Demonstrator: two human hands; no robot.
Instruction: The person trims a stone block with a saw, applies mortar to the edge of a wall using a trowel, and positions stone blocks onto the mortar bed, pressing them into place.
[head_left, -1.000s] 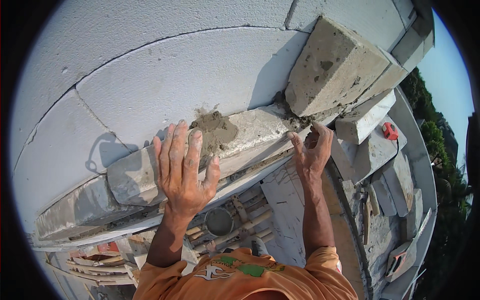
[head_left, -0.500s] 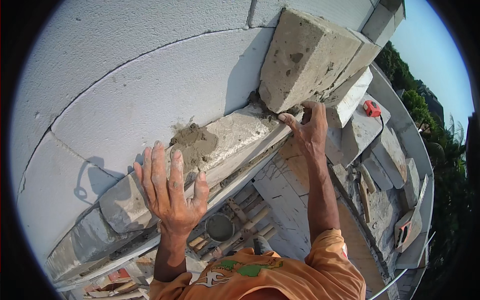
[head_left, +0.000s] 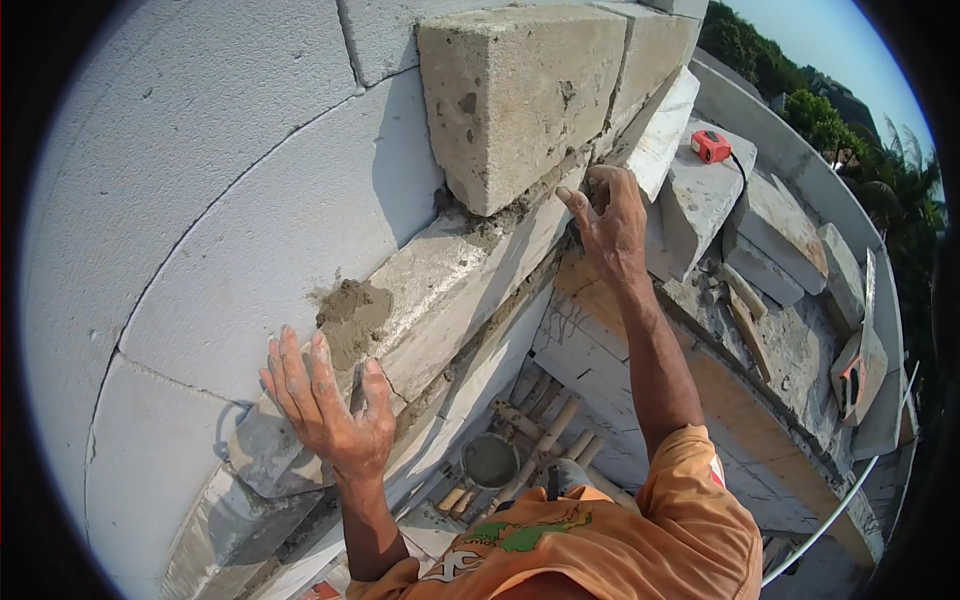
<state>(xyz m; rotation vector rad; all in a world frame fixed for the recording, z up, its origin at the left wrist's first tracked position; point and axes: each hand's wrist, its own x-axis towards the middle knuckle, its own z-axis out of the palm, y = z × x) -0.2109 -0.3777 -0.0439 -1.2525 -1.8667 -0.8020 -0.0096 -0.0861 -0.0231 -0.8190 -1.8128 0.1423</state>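
My left hand (head_left: 328, 405) lies flat with fingers spread on the top of a course of grey concrete blocks (head_left: 450, 290), just below a lump of wet mortar (head_left: 352, 315). My right hand (head_left: 608, 225) reaches forward and touches the wall at the lower corner of a large grey block (head_left: 515, 95) that sits on the course over a mortar joint. Neither hand holds anything. An orange shirt (head_left: 600, 530) covers my shoulders at the lower edge.
A pale smooth block wall (head_left: 200, 170) fills the left. Loose blocks (head_left: 700, 195) lie to the right, one bearing a red tape measure (head_left: 710, 146). Below are a round bucket (head_left: 490, 460), bamboo poles (head_left: 545, 440) and a wooden float (head_left: 855, 370). Trees stand far right.
The view has swung so the big block sits higher and nearer. My left hand has slid down-left along the course, away from the mortar lump. My right hand stays at the block's lower corner.
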